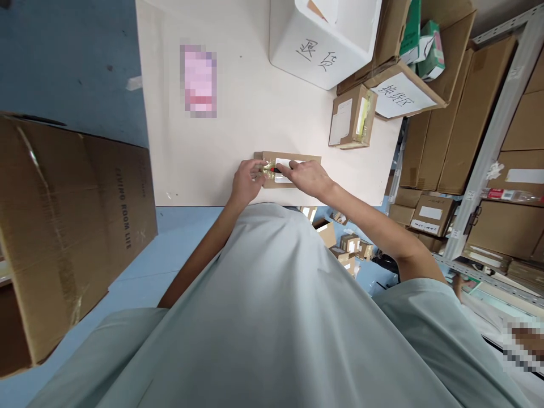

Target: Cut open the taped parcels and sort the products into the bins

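A small flat cardboard box (293, 156) lies at the table's near edge, with a white label on top and shiny yellowish tape across its left end. My left hand (249, 180) grips that left end, its fingers bent over the edge and the tape. In my right hand (309, 177) is a small red and black box cutter (274, 169), held over the tape between the two hands. The index finger lies along it, and its blade is too small to make out. Part of the label is covered by my right hand.
A taped cardboard box (342, 119) stands to the right, before a white bin (293, 42) and an open carton (457, 56) holding green boxes. A blurred pink item (199, 79) lies at left. A large carton (85, 226) stands left; shelves (463, 215) line the right.
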Action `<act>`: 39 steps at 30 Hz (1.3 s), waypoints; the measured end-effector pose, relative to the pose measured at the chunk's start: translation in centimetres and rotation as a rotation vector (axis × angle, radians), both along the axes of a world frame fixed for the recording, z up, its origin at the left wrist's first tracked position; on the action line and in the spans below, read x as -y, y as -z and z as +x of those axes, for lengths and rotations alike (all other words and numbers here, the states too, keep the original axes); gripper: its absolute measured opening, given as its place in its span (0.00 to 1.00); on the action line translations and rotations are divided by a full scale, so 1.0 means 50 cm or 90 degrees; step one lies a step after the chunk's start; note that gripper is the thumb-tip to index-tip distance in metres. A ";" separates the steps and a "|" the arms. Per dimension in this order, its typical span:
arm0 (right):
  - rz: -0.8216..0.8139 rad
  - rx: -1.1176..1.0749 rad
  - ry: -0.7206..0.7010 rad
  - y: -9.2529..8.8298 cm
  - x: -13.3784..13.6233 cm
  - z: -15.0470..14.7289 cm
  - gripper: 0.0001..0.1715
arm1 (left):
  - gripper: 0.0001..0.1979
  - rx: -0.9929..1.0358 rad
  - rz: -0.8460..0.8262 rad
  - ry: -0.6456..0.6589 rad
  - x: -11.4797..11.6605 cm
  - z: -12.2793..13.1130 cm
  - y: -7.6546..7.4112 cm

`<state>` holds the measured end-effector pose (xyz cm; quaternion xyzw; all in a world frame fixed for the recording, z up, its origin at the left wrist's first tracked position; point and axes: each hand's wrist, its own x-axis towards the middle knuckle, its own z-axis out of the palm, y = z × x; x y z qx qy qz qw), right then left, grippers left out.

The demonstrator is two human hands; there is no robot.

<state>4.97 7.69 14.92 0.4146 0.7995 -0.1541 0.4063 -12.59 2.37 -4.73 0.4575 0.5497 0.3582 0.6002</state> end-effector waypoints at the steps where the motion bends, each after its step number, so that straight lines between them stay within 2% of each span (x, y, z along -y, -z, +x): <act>1: -0.002 -0.002 -0.004 0.000 -0.001 0.002 0.37 | 0.20 -0.003 0.000 0.003 0.000 -0.002 -0.002; 6: -0.004 -0.002 -0.012 0.000 0.004 0.029 0.37 | 0.20 -0.026 -0.002 0.008 0.002 -0.008 -0.015; 10: -0.004 0.015 -0.011 -0.004 0.010 0.073 0.38 | 0.20 -0.039 -0.005 0.003 0.003 -0.009 -0.019; 17: -0.006 0.028 0.017 -0.011 0.021 0.200 0.38 | 0.17 -0.037 -0.018 -0.020 0.001 -0.010 -0.030; 28: 0.000 -0.028 0.065 0.018 0.031 0.409 0.40 | 0.19 -0.109 -0.053 -0.101 0.004 0.019 -0.052; 32: 0.011 -0.068 0.067 0.059 0.034 0.453 0.41 | 0.19 -0.156 -0.049 -0.130 0.004 0.030 -0.055; 35: 0.038 -0.121 0.081 0.113 0.033 0.479 0.38 | 0.19 -0.188 -0.047 -0.126 -0.008 0.032 -0.057; 39: 0.071 -0.227 0.142 0.195 0.035 0.506 0.30 | 0.18 -0.227 -0.050 -0.112 -0.026 0.032 -0.059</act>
